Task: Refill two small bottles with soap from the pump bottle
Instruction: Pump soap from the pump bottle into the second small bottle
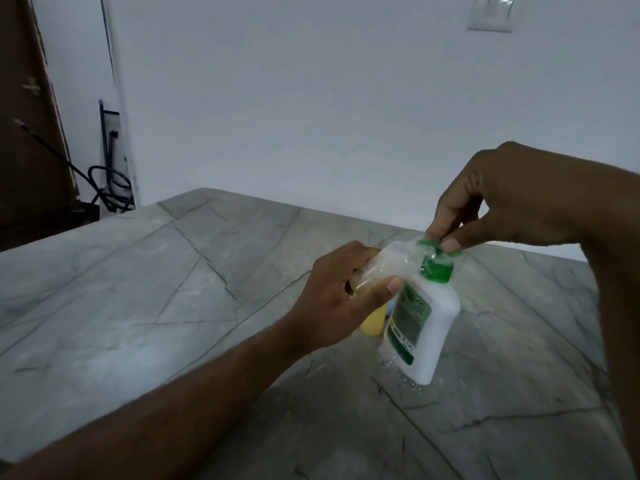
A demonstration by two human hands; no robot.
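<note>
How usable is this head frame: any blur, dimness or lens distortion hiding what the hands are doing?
Head view: dim, flat light; motion blur smears the left hand and the clear wrap over the pump bottle, so its label is unreadable; the right hand at the green pump is sharper; wide-angle bending curves the counter edge.

Surface: grey stone counter (145,306) with dark veins and seams, its far edge against a white wall.
Pump bottle (427,327): white with a green pump and green label, standing tilted on its base toward the counter's right side, well in from the near edge.
Yellow bottle (374,322): small, just beside the pump bottle's left; whether it rests on the counter cannot be told.
</note>
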